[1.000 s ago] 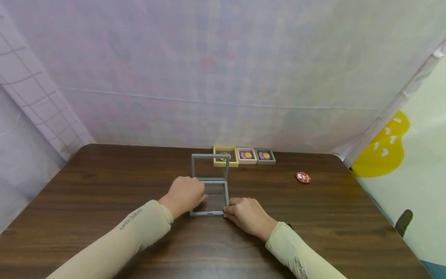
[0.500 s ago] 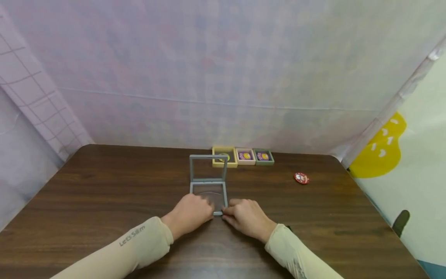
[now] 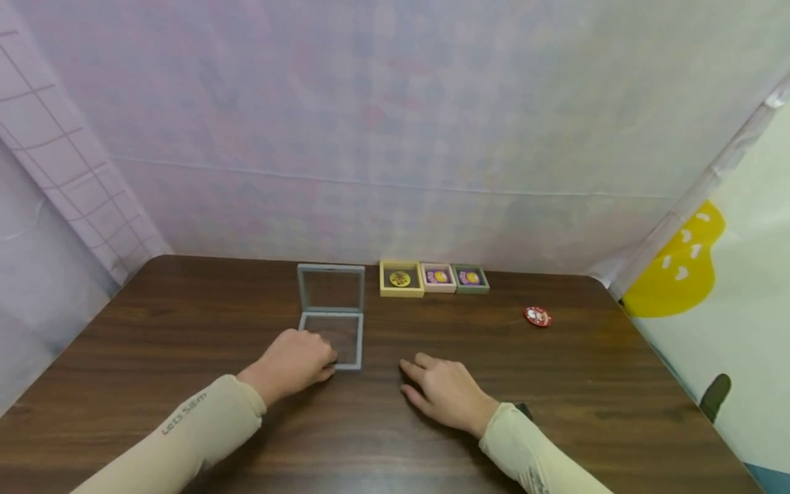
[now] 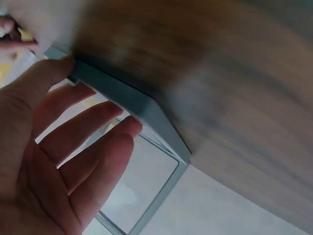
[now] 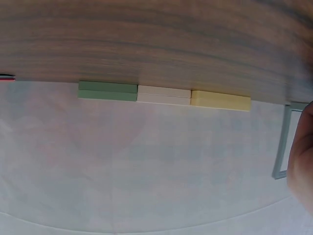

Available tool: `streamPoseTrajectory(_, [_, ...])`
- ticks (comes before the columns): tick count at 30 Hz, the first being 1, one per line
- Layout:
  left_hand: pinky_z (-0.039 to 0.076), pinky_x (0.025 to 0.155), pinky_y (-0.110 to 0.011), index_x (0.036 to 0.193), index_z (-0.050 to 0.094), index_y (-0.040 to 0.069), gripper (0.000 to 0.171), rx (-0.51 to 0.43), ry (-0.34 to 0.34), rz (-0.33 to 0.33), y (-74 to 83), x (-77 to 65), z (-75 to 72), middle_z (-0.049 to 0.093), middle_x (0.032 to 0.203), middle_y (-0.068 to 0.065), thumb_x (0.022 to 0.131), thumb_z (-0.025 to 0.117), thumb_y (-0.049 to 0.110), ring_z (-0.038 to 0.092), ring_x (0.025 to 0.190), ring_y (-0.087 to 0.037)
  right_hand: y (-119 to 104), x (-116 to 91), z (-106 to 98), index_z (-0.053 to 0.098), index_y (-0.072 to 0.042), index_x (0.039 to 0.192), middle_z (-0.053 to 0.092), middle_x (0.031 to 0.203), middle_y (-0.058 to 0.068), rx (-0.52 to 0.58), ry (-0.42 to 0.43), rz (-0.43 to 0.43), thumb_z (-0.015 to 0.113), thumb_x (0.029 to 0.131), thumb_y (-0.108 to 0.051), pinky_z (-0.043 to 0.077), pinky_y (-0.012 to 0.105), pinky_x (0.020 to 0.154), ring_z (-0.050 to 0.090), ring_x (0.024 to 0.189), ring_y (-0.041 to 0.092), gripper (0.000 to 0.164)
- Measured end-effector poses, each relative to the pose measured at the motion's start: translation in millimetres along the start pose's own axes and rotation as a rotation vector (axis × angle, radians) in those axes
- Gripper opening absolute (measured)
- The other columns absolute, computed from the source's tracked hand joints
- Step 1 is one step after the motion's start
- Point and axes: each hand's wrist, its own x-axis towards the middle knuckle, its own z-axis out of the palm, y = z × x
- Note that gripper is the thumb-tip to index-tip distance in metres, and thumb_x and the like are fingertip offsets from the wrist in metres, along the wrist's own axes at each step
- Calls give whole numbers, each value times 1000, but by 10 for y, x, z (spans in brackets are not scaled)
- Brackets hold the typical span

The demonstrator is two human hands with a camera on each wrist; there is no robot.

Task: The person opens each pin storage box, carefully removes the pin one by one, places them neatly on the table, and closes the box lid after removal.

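Grey hinged frame (image 3: 331,313) sits left of the middle of the brown wood-look surface (image 3: 555,425), well in from the left edge and short of the far edge. It is opened out: base flat on the surface, other half raised at the hinge on the far side, clear panes in both. Left hand (image 3: 293,363) is at the frame's near left corner, clamped on its near side; left wrist view has the thumb on the outer edge, fingers curled over the rim toward the clear pane. Right hand (image 3: 447,392) is to the right of the frame and apart from it, palm down low over the surface, fingers and thumb apart; can't tell if the fingertips touch the surface. Cream sleeves on both arms, dark lettering on the left sleeve (image 3: 204,415).

Three small boxes in a row along the far edge, right of the frame: yellow box (image 3: 402,293) with a round yellow piece (image 3: 400,278) inside, pink box (image 3: 439,289) in the middle, green box (image 3: 472,290) at the right end. Pink and green ones each show a purple-and-yellow picture. Neighbours touch side to side. Red badge (image 3: 537,316), oval-looking from here, with a white-and-tan print, lies alone toward the far right corner, nearer the right edge than the boxes. Pale checked cloth (image 3: 382,137) hangs behind the far edge; yellow shape (image 3: 675,267) on the sheet past the right edge.
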Motion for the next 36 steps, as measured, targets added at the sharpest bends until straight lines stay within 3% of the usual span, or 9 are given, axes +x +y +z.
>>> streamPoseTrajectory(4, [39, 44, -26, 63, 62, 20, 21, 4, -48, -44, -154, -134, -43, 56, 58, 7, 79, 75, 25, 49, 49, -7, 20, 4, 7, 67, -13, 118, 62, 86, -5, 0, -1, -10, 61, 90, -37, 50, 26, 52, 59, 66, 7, 37])
streamPoseTrajectory(7, [40, 44, -26, 65, 64, 20, 19, 13, -48, -46, -204, -199, -56, 57, 59, 7, 77, 77, 25, 52, 51, -9, 29, 6, 13, 67, -13, 118, 63, 86, -5, 0, 0, -15, 61, 90, -37, 51, 27, 54, 60, 67, 7, 37])
streamPoseTrajectory(20, [43, 47, -29, 66, 63, 20, 18, -1, -39, -49, -229, -280, -73, 56, 62, 6, 78, 76, 25, 54, 56, -12, 0, 35, 26, 66, -12, 120, 64, 86, -5, 42, -29, -4, 60, 90, -36, 53, 28, 59, 61, 70, 7, 38])
streamPoseTrajectory(25, [44, 49, -31, 68, 63, 19, 18, 12, -36, -40, -235, -292, -56, 57, 66, 6, 77, 77, 26, 56, 60, -15, 32, 64, -52, 66, -13, 121, 65, 90, -5, 113, -94, 8, 59, 92, -36, 53, 28, 61, 61, 72, 6, 38])
streamPoseTrajectory(31, [50, 57, -36, 80, 68, 16, 22, 38, -58, -92, -165, -295, -107, 69, 91, -2, 71, 80, 32, 61, 76, -20, 213, 196, -151, 69, -16, 115, 64, 91, -5, 135, -70, 56, 63, 89, -35, 53, 29, 65, 62, 74, 8, 33])
streamPoseTrajectory(36, [52, 82, -47, 105, 69, 6, 46, 15, -94, -175, -23, -268, -174, 65, 118, -16, 75, 77, 40, 61, 107, -32, 396, 400, -114, 69, -12, 112, 63, 92, 3, 80, -36, 138, 68, 86, -30, 50, 35, 66, 59, 75, 16, 31])
